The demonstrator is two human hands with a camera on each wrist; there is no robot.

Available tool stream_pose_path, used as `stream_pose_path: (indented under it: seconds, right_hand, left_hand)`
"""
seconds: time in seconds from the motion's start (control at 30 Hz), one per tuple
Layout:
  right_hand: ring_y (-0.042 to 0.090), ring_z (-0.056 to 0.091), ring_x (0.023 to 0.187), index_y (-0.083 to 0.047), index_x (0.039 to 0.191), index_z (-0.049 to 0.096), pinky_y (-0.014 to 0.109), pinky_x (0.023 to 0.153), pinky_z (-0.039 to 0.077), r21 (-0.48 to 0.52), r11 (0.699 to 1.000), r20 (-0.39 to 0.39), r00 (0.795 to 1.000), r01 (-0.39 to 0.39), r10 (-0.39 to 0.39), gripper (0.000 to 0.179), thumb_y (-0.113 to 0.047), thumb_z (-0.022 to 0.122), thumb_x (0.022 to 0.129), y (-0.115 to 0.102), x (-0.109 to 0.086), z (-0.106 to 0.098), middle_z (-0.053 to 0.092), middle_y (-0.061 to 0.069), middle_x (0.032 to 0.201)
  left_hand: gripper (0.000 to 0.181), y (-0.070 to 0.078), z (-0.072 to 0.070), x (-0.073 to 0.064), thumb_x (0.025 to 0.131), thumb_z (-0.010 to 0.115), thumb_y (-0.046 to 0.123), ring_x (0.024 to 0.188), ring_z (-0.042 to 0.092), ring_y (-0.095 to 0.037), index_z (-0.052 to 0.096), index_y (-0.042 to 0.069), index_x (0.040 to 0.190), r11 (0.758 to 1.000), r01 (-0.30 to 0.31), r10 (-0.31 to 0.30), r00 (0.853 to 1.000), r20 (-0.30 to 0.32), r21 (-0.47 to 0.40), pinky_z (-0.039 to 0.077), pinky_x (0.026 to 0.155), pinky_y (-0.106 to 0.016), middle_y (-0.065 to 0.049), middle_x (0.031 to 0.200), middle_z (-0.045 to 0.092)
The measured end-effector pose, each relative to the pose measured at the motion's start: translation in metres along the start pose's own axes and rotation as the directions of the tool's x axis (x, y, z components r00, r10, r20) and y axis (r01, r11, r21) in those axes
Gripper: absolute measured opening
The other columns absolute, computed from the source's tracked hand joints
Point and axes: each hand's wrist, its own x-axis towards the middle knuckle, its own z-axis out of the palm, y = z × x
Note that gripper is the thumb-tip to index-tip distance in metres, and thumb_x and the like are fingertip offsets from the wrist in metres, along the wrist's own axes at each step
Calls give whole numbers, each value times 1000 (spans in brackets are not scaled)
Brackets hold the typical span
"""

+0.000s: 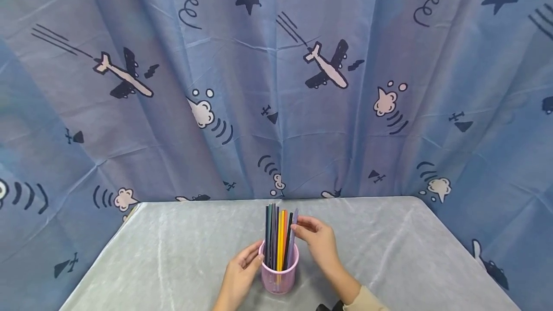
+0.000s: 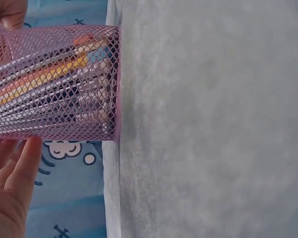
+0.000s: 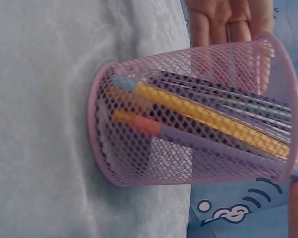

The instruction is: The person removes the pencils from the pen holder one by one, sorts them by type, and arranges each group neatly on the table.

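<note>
A pink mesh pen cup (image 1: pixel 278 283) stands upright on the cloth-covered table, holding several pencils. Dark pencils (image 1: pixel 270 229) lean at its left and yellow ones (image 1: pixel 280 241) stand in the middle. My left hand (image 1: pixel 241 271) holds the cup from the left, thumb by the rim and fingers round the side. At the right of the bunch, my right hand (image 1: pixel 318 243) pinches a purple pencil (image 1: pixel 295 224) near its top. Through the mesh in the right wrist view, that purple pencil (image 3: pixel 208 145) has an orange band and its lower end is inside the cup.
The pale grey cloth (image 1: pixel 173 248) covers the table around the cup. Behind its far edge hangs a blue curtain (image 1: pixel 259 133) printed with planes and stars. A small black object (image 1: pixel 330 306) shows at the bottom edge beside the right sleeve (image 1: pixel 365 301).
</note>
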Motion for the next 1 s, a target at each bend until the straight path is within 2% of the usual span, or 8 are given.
stream_pose_path:
  seconds: [0.4,0.57,0.8,1.0]
  right_hand:
    - [13,72,85,7,111,69,25,80,62,-8,1000,-8,1000,-4,4,28,-9,73,89,-19,2,-6,74,18,102]
    - [7,70,82,6,111,70,23,81,62,5,1000,-8,1000,-11,11,29,-10,75,88,-28,2,-10,75,14,101]
    - [2,70,78,12,114,67,21,79,61,61,998,-3,1000,15,-15,31,-3,73,87,-39,3,-15,76,15,100]
    - [1,70,80,10,115,67,20,79,61,70,997,-18,1000,22,-21,31,-5,73,88,-51,3,-22,76,6,96]
  left_hand:
    - [46,0,2,1,99,62,21,127,59,-34,55,-5,136,1000,8,-8,1000,-9,-20,48,98,-10,-24,134,62]
    - [47,1,2,0,99,62,22,128,58,-35,55,-5,136,999,11,-11,1000,-8,-41,48,97,-9,-24,134,61]
    - [47,0,1,0,100,60,21,129,56,-37,53,-6,137,999,4,-4,1000,4,-49,46,98,-7,-25,136,60]
    - [47,-1,1,0,100,60,19,130,56,-37,52,-8,138,998,1,-1,1000,6,-61,46,99,-7,-26,137,59]
